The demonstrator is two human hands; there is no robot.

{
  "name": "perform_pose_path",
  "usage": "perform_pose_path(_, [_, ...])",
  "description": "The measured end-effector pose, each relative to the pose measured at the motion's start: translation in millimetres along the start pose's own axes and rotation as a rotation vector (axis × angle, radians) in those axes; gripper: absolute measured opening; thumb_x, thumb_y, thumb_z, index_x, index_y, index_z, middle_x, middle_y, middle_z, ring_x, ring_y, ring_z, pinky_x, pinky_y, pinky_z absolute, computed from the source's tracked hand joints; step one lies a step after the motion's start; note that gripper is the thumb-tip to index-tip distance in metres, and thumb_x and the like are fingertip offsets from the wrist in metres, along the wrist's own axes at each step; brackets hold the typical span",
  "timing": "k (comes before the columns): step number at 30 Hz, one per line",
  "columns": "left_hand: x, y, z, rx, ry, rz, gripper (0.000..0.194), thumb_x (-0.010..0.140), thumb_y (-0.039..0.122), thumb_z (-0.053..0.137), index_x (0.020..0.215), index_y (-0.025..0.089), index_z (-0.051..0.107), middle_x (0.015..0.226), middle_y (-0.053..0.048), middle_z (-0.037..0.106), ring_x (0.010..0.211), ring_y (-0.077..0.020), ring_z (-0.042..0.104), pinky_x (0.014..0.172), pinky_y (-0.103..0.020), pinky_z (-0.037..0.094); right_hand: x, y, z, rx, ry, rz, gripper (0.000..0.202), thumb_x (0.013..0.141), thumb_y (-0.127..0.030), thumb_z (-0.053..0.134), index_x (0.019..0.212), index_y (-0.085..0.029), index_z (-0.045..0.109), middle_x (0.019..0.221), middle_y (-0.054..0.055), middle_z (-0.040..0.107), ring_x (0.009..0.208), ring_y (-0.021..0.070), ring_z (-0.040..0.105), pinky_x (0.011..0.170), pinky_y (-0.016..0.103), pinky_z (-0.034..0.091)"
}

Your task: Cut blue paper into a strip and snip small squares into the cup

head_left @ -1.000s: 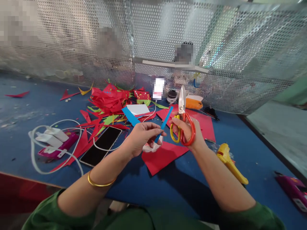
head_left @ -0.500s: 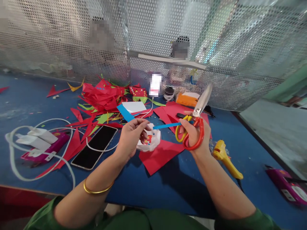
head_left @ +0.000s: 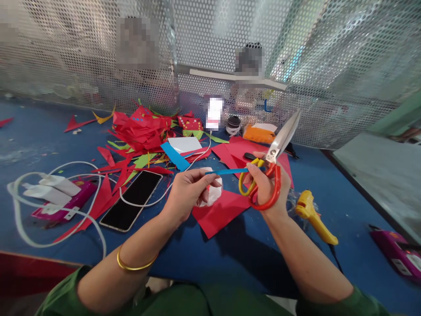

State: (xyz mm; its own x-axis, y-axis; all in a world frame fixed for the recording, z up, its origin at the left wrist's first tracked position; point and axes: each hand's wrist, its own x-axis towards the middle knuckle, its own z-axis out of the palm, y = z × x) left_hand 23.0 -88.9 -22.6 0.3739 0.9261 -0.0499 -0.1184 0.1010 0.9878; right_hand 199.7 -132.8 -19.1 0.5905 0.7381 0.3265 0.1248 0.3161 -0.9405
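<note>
Left grip (head_left: 187, 189) of mine pinches one end of a blue strip (head_left: 230, 171), while my right grip (head_left: 265, 182) holds its other end along with scissors (head_left: 272, 153), blades together. I have the strip spanning between my hands above the tabletop (head_left: 253, 259), near a partly hidden white dish (head_left: 215, 193).

a perforated metal screen (head_left: 207, 48) backs the blue table (head_left: 184, 252).
</note>
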Motion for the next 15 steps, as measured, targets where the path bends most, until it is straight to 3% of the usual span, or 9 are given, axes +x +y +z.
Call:
perform_pose_path(4, [-0.9, 3.7, -1.0, -0.012, 0.089, 0.043, 0.023, 0.081, 0.037, 0.072, 0.068, 0.018, 0.077, 0.046, 0.000, 0.060, 0.035, -0.0062, 0.044, 0.035, -0.018, 0.032, 8.6, 4.2, -5.7, 0.041, 0.128, 0.002, 0.033, 0.073, -0.030, 0.078, 0.102, -0.020, 0.065, 0.063, -0.004, 0.065, 0.045, 0.0127, 0.058, 0.044, 0.027, 0.047])
perform_pose_path(7, [-3.1, 3.7, -0.5, 0.147, 0.176, 0.188, 0.020, 0.084, 0.030, 0.068, 0.073, 0.017, 0.078, 0.052, 0.000, 0.067, 0.036, -0.0071, 0.050, 0.037, -0.018, 0.039, 13.2, 5.6, -7.1, 0.109, 0.150, 0.024, 0.030, 0.071, -0.028, 0.078, 0.096, -0.019, 0.064, 0.056, -0.006, 0.062, 0.042, 0.0114, 0.054, 0.042, 0.025, 0.043])
perform_pose_path(9, [-4.1, 0.4, -1.5, 0.388, 0.246, 0.429, 0.016, 0.087, 0.024, 0.065, 0.082, 0.017, 0.079, 0.064, -0.002, 0.075, 0.043, -0.0093, 0.060, 0.043, -0.019, 0.047, 12.0, 5.7, -5.5, 0.138, 0.086, 0.069, 0.030, 0.072, -0.032, 0.078, 0.095, -0.019, 0.064, 0.050, -0.007, 0.057, 0.041, 0.0112, 0.051, 0.041, 0.024, 0.040])
perform_pose_path(12, [-4.6, -7.9, -5.1, 0.842, 0.311, 0.990, 0.016, 0.091, 0.017, 0.064, 0.098, 0.015, 0.078, 0.088, -0.007, 0.081, 0.069, -0.0159, 0.075, 0.061, -0.023, 0.057, 5.8, 5.4, -0.9, 0.137, -0.010, 0.182, 0.037, 0.071, -0.040, 0.081, 0.096, -0.018, 0.066, 0.057, -0.004, 0.063, 0.044, 0.0106, 0.054, 0.044, 0.024, 0.043])
perform_pose_path(14, [-5.2, -13.6, -7.1, 1.080, 0.274, 1.277, 0.018, 0.092, 0.014, 0.063, 0.105, 0.012, 0.075, 0.096, -0.010, 0.081, 0.075, -0.0187, 0.077, 0.063, -0.025, 0.058, 1.6, 5.2, 1.9, 0.145, -0.045, 0.240, 0.040, 0.069, -0.044, 0.082, 0.095, -0.017, 0.067, 0.065, -0.002, 0.068, 0.046, 0.0102, 0.055, 0.046, 0.025, 0.045])
perform_pose_path(15, [-5.8, -16.1, -7.5, 1.166, 0.239, 1.358, 0.020, 0.092, 0.013, 0.062, 0.108, 0.010, 0.073, 0.097, -0.011, 0.081, 0.073, -0.0192, 0.076, 0.060, -0.026, 0.058, 0.1, 5.0, 2.9, 0.145, -0.059, 0.259, 0.039, 0.069, -0.045, 0.082, 0.091, -0.017, 0.067, 0.066, -0.001, 0.068, 0.046, 0.0102, 0.056, 0.045, 0.025, 0.045])
